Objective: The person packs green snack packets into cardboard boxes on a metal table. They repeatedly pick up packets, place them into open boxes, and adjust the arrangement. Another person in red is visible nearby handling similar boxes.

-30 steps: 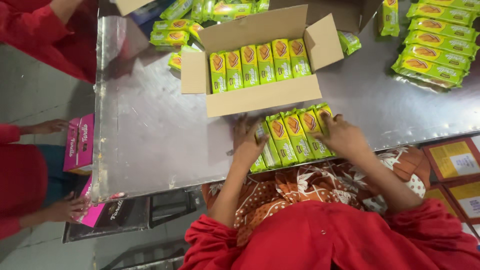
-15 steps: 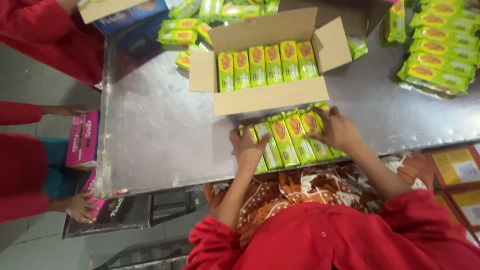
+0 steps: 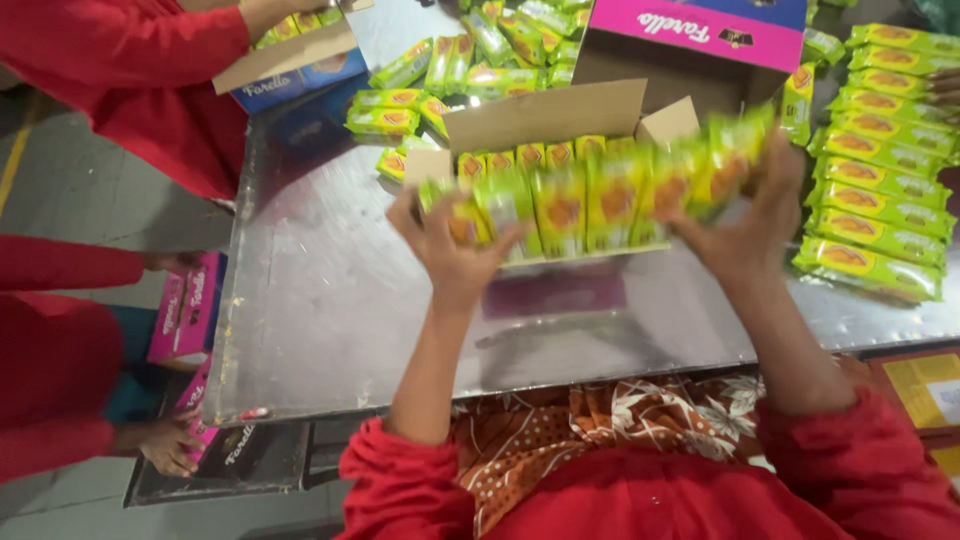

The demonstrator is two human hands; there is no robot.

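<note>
Since the earlier frame, row of green-yellow packets (image 3: pixel 590 190) went from lying on the steel table (image 3: pixel 330 320) to lifted clear of it, mid-frame, motion-blurred. Left hand (image 3: pixel 450 245) was clamped on the row's left end, fingers curled round the end packet; right hand (image 3: pixel 755 215) pressed flat against the right end, fingers spread. Squeezing inward from both ends looked like what kept the loose packets together as one block. Row hung just in front of and slightly above the open cardboard carton (image 3: pixel 545 115), upper centre, which already held a row of packets standing on edge. Flaps were folded out, leaving the mouth open. More packets were stacked flat at right edge (image 3: pixel 880 220) and heaped loose at top centre. A pink-lidded box (image 3: pixel 700 25) sat behind the carton. Another person's red sleeve (image 3: pixel 140 80) was at upper left.
</note>
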